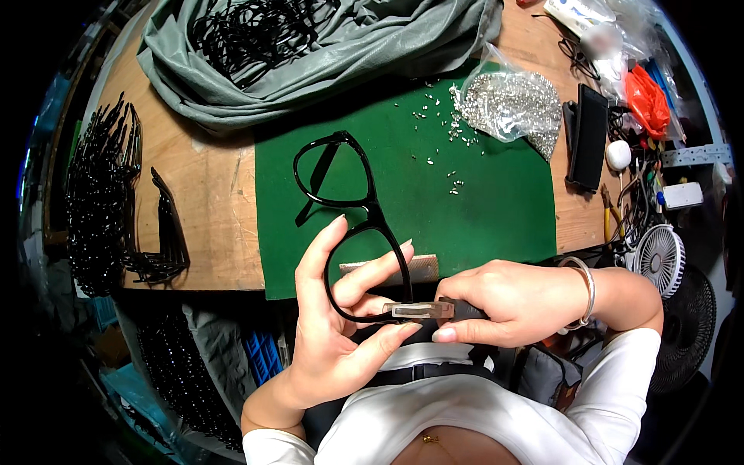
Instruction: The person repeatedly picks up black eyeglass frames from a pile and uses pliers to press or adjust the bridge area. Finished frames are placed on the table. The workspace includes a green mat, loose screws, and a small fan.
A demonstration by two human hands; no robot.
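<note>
My left hand (329,337) grips a black glossy eyeglass frame (377,214) by its near rim, with fingers around and through the lens opening. The frame has no visible lenses, and its far temple arm (319,172) is folded in behind the far rim. My right hand (511,301) is closed around pliers (422,310) with flat metal jaws. The jaws meet the near end corner of the frame, close to my left thumb. Most of the pliers' handles are hidden in my right palm, and the exact contact point is covered by the jaws.
A green mat (480,205) covers the wooden table's middle. Small silvery pieces lie scattered beside a clear bag (508,105) full of them. Many black frames stand stacked (97,194) at left; a grey sack (174,89) holds more black parts. A phone (587,138) and small fan (659,260) are at right.
</note>
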